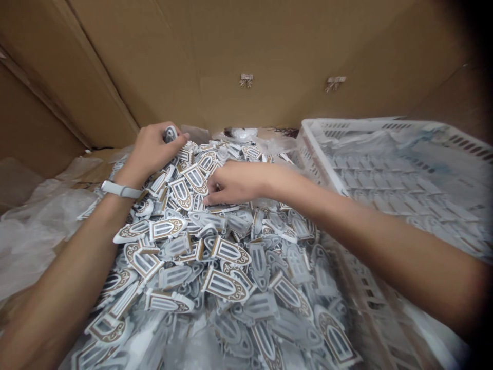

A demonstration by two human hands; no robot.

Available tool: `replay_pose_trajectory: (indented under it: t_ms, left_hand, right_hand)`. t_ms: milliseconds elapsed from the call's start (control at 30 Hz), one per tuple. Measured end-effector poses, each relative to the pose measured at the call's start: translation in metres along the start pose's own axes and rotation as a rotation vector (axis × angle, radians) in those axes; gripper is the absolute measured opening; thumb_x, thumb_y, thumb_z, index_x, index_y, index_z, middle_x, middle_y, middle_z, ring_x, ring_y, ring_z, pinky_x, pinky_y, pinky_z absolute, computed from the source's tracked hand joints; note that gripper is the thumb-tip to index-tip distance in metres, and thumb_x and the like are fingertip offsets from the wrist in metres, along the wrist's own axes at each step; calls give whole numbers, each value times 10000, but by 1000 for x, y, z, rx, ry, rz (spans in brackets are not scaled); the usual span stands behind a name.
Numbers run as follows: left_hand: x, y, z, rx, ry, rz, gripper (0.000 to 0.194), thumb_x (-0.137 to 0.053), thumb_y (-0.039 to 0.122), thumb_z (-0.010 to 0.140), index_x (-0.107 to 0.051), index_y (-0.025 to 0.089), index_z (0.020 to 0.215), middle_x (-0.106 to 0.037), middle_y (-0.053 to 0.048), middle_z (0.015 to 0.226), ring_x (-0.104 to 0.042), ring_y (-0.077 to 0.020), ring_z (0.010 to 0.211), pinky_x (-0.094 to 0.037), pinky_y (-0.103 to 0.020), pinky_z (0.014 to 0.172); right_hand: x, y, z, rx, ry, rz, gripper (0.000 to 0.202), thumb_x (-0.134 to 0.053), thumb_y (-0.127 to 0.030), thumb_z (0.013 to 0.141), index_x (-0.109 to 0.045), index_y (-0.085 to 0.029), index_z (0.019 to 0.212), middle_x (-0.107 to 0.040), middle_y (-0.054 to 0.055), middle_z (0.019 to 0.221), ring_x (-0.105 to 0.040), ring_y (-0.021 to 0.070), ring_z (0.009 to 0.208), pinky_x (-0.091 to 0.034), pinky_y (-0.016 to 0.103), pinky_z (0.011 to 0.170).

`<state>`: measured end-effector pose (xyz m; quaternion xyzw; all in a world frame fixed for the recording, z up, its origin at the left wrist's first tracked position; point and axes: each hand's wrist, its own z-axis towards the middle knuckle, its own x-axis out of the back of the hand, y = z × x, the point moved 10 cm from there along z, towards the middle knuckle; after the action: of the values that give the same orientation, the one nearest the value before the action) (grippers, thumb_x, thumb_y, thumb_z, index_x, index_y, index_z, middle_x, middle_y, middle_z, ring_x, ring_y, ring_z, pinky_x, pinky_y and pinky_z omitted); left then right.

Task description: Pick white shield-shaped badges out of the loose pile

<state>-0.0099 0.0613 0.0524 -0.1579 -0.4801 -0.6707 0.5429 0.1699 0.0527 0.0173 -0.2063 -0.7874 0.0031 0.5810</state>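
A large heap of small white arched window-shaped pieces [227,285] with brown scrollwork fills the middle; some lie with plain grey-white backs up. At the heap's far left, my left hand [156,149] is closed round one or more of these pieces, whose pale end shows between thumb and fingers. My right hand [231,184] reaches across from the right, low over the heap's upper middle, with fingers curled down beside an arched piece [195,179]. Whatever its fingertips grip is hidden. A pale band circles my left wrist.
On the right stands a white plastic basket [327,167] holding rows of similar pieces under clear film. Crumpled clear plastic [38,226] lies at the left. A cardboard wall [200,56] rises behind, with two small bow ornaments [246,80] on it.
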Motion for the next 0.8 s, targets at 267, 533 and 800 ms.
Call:
replay_pose_trajectory:
  t_ms: [267,533,800]
  left_hand:
    - [0,2,-1,-11,3,-6,398,-616,572,939,-726,194,881,-714,-53,848,-656,-232,853,-501,-402,870]
    - [0,2,-1,17,-6,-5,414,-616,593,925,-726,196,886,-734,-59,882,-658,-242,877,-504,-412,885]
    - [1,2,0,-3,5,-6,380,-634,565,938,-711,203,856,-720,-52,839,-661,-235,846,-478,-401,813]
  right_hand:
    - [0,-1,-2,-4,-3,-5,389,-603,-482,1063,-784,-140,1096,-763,95,1012,-601,170,778,-386,345,705]
    - [0,-1,0,1,-1,-4,385,-610,-485,1062,-790,-147,1100,-761,88,997,-603,175,785,-397,347,714]
    - [-1,-1,-1,11,-2,-1,395,-600,-491,1061,-788,-145,1090,-758,89,1000,-592,170,776,-390,353,709]
